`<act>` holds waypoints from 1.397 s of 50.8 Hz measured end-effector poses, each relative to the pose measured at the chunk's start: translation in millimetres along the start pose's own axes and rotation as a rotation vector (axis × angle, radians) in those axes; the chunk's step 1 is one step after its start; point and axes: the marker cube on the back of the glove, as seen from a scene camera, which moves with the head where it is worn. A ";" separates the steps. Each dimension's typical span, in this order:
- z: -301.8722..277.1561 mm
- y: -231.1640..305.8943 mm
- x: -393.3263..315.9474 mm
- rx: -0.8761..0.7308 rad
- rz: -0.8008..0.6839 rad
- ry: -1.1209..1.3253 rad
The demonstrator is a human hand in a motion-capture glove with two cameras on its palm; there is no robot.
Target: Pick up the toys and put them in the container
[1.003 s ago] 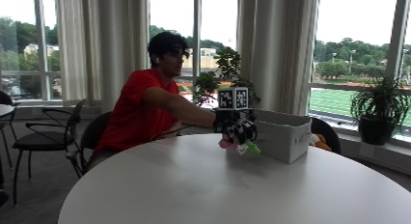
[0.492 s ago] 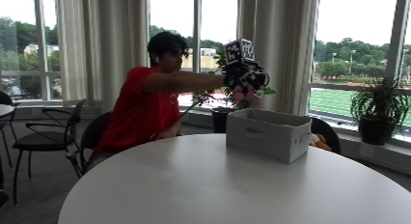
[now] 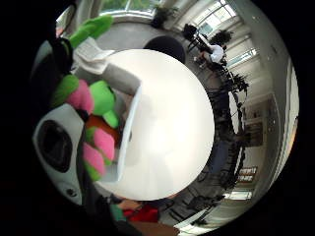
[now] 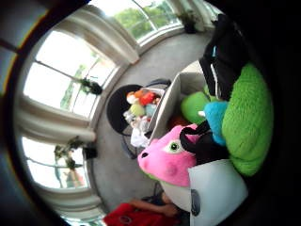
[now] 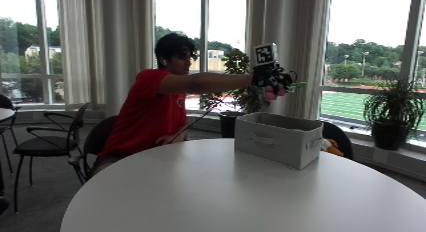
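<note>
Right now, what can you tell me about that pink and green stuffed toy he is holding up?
The stuffed toy is plush, with a pink head, a white and green eye, and green fuzzy parts; a teal bit shows beside them. The gloved right hand grips it at arm's length, raised in the air above the open grey fabric container on the white table. It touches nothing but the hand.
</note>
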 end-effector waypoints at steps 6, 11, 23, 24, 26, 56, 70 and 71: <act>6.6 0.9 -2.9 -0.087 -0.003 -0.005; 14.0 0.9 0.6 -0.180 0.074 0.041; 22.0 13.7 -7.9 -0.272 -0.022 -0.051; 21.6 13.6 -7.3 -0.268 -0.015 -0.064; 19.4 15.6 -9.8 -0.266 -0.052 -0.096; -1.8 25.7 -15.1 -0.210 0.010 -0.066; -24.3 36.3 -38.9 -0.163 -0.153 -0.178; -25.1 36.6 -38.3 -0.163 -0.146 -0.168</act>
